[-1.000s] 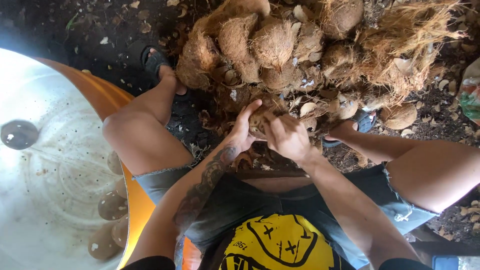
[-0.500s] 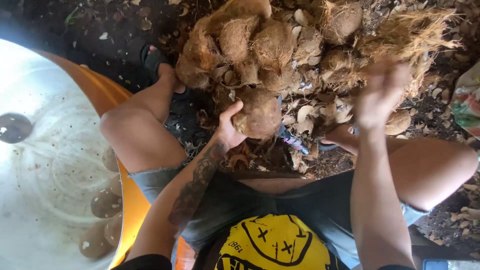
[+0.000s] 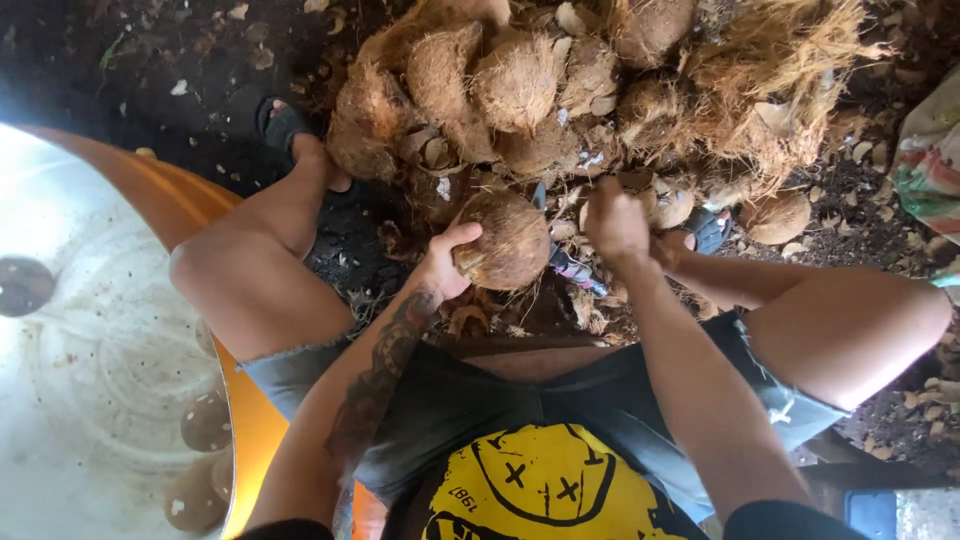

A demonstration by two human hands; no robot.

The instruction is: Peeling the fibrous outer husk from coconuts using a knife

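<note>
I sit on the ground with my knees apart. My left hand grips a brown, fibrous coconut from its left side and holds it up between my legs. My right hand is just to the right of the coconut, its fingers curled into a fist. What it holds, if anything, is hidden. A metal tool with a blue and pink part pokes up between the coconut and my right hand.
A heap of husked coconuts and loose husk lies ahead of my feet. An orange tub of water with several dark round pieces stands at my left. A patterned bag lies at the right edge. The ground is dark soil.
My right hand was raised and open over the heap, and it has come down closed beside the coconut. My left hand has kept hold of the coconut.
</note>
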